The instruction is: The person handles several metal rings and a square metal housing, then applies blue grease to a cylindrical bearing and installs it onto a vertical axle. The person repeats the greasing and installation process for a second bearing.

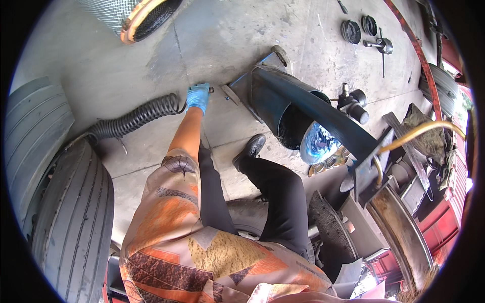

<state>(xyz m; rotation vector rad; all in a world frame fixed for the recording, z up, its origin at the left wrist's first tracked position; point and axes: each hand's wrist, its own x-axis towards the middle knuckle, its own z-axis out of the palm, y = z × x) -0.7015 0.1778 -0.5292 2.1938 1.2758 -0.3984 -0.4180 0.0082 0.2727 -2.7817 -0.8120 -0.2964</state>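
My left hand (197, 97), in a blue glove, reaches out low over the concrete floor. Its fingers are closed around the end of a coiled black hose (139, 113), and a small dark end piece (210, 90) sticks out past the fingers. From the glove the coils stretch left toward the tires. Right of the hand lies a dark blue steel frame (283, 93) with an open round tube in it. Its nearest flat end piece (231, 94) is a short way from my fingers. My right hand does not appear.
Large tires (76, 197) stand at the left. A mesh cylinder (121, 17) with an orange rim lies at the top. Black rings (350, 32) and metal parts (353, 103) are on the floor at the right. A yellow hose (424, 132) arches over stacked metal pieces. My shoe (249, 150) is beside the frame.
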